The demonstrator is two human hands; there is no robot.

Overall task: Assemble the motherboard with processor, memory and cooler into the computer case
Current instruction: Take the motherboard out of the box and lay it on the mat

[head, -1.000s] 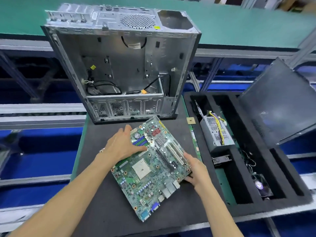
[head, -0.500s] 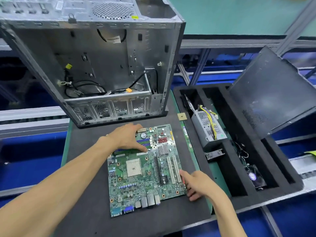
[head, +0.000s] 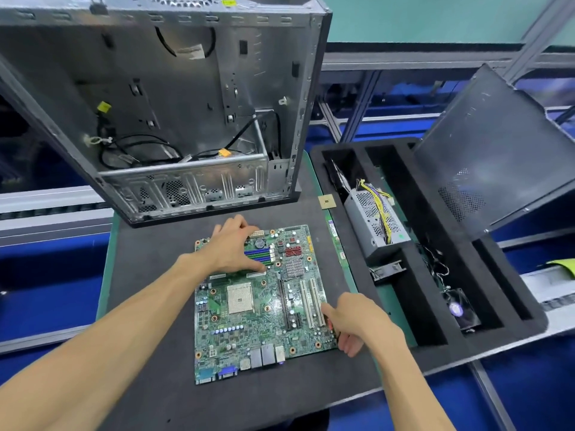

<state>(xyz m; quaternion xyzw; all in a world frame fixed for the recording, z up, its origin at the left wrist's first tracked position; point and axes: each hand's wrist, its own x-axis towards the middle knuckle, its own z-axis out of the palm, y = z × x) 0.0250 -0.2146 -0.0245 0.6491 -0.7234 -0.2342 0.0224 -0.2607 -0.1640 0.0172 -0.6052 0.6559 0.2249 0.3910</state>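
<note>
The green rectangular motherboard (head: pixel 263 303) lies flat on the dark foam-covered worktop (head: pixel 149 275), just in front of the open grey metal computer case (head: pixel 174 98) that stands at the worktop's far edge. The left hand (head: pixel 231 248) rests on the board's far-left corner, fingers spread and fairly straight, its fingertips over the blue memory slots (head: pixel 260 256). The right hand (head: pixel 357 320) is at the board's right edge, fingers curled round that edge beside the white expansion slots (head: pixel 312 301). The pale square processor socket (head: pixel 239 298) sits on the board between the two hands. A small gold square processor chip (head: pixel 326 202) lies on the worktop beyond the board's far-right corner, near the case.
</note>
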